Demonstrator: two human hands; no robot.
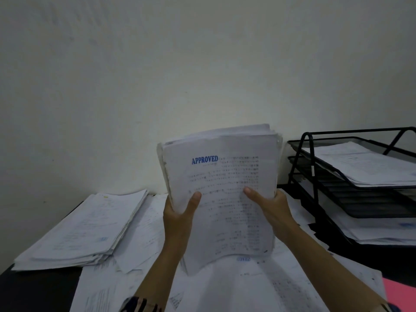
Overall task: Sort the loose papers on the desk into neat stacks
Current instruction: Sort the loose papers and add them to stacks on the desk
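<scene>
I hold a thick bundle of printed papers (225, 176) upright above the desk; its front sheet carries a blue APPROVED stamp. My left hand (180, 212) grips the bundle's left edge, thumb on the front sheet. My right hand (270, 206) grips the right edge, thumb also on the front. Loose sheets (225, 287) lie spread on the desk beneath the bundle. A squared stack of papers (90, 226) lies on the desk at the left.
A black wire letter tray (315, 176) with several tiers stands at the right, with papers on its top and bottom tiers. A pink folder (400, 293) shows at the lower right corner. The dark desk (33, 289) meets a pale wall behind.
</scene>
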